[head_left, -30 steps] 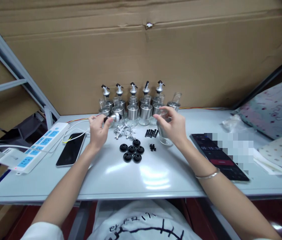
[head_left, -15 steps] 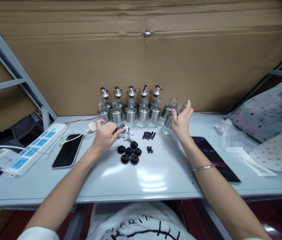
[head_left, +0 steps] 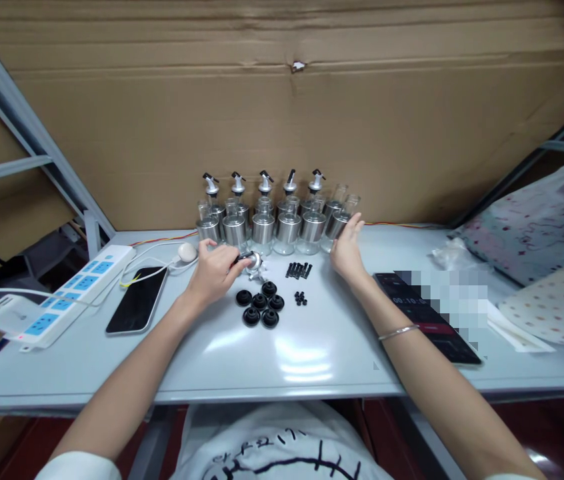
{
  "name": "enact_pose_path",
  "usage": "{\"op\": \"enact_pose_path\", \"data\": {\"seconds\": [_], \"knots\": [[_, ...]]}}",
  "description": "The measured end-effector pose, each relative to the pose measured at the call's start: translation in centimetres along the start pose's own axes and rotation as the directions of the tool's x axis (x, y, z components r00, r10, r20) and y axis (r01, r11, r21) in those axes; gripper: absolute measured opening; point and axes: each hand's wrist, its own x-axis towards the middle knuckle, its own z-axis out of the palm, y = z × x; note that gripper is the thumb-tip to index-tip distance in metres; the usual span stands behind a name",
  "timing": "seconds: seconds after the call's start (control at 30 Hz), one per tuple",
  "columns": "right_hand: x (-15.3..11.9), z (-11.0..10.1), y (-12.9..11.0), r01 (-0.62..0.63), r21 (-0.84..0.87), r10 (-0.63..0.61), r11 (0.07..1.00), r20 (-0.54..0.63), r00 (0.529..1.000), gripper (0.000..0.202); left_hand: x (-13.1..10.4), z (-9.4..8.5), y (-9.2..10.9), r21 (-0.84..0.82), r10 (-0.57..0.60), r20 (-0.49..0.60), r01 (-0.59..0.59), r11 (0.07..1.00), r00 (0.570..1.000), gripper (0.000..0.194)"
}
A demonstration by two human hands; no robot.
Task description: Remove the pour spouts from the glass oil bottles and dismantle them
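Observation:
My left hand (head_left: 213,270) is closed around the dark end of a silver-and-black pour spout (head_left: 256,259), just above the table. Small silver parts (head_left: 262,273) lie beneath it, partly hidden. My right hand (head_left: 348,252), fingers stretched out, rests against the right side of the end glass bottle (head_left: 338,227), which has a steel sleeve and no spout. That bottle closes the front row of similar bottles (head_left: 288,228). Behind them stand several bottles topped with pour spouts (head_left: 265,180). Between my hands lie black ribbed stoppers (head_left: 259,302), short black sticks (head_left: 299,270) and tiny black caps (head_left: 301,299).
On the left are a white power strip (head_left: 79,290), cables and a dark phone (head_left: 137,300). To the right, a larger phone (head_left: 432,327) showing a timer lies under my forearm, near patterned bags (head_left: 537,220). A cardboard wall (head_left: 282,127) rises behind the bottles.
My right hand has moved left, bringing the end bottle against the row; its fingers now lie along the bottle's side. The left hand stays almost in place with the spout.

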Motion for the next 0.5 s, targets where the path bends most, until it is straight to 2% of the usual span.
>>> {"op": "enact_pose_path", "data": {"seconds": [0.1,0.17,0.23,0.27,0.33,0.4,0.43,0.5], "knots": [[0.0,-0.2,-0.3,-0.004,0.016,0.004,1.0,0.039,0.999,0.081,-0.1,0.2,0.2,-0.026,-0.007,0.052,0.008,1.0,0.999,0.04],[-0.2,-0.7,-1.2,0.043,0.007,-0.043,0.999,-0.025,0.999,0.077,-0.1,0.2,0.4,-0.05,-0.018,0.064,0.021,0.999,0.998,0.04],[-0.7,-1.5,-2.9,0.178,-0.009,-0.177,0.984,-0.15,0.973,0.073,-0.1,0.3,0.7,-0.102,-0.052,0.094,0.061,0.993,0.994,0.04],[-1.1,-1.9,-4.0,0.291,-0.009,-0.288,0.957,-0.178,0.941,0.067,0.0,0.3,0.8,-0.142,-0.074,0.127,0.092,0.986,0.989,0.04],[-2.3,-2.6,-6.4,0.529,0.02,-0.519,0.848,-0.165,0.838,0.05,0.2,0.3,1.0,-0.238,-0.108,0.23,0.163,0.957,0.967,0.038],[-3.7,-2.9,-8.8,0.716,0.061,-0.711,0.696,-0.084,0.698,0.038,0.4,0.4,1.2,-0.345,-0.098,0.334,0.218,0.913,0.938,0.036],[-4.4,-2.9,-9.7,0.779,0.074,-0.779,0.623,-0.032,0.626,0.033,0.4,0.4,1.2,-0.401,-0.077,0.367,0.232,0.886,0.927,0.034],[-5.6,-2.7,-11.1,0.854,0.082,-0.858,0.513,0.02,0.513,0.025,0.4,0.4,1.2,-0.513,-0.033,0.392,0.248,0.822,0.919,0.032]]}}
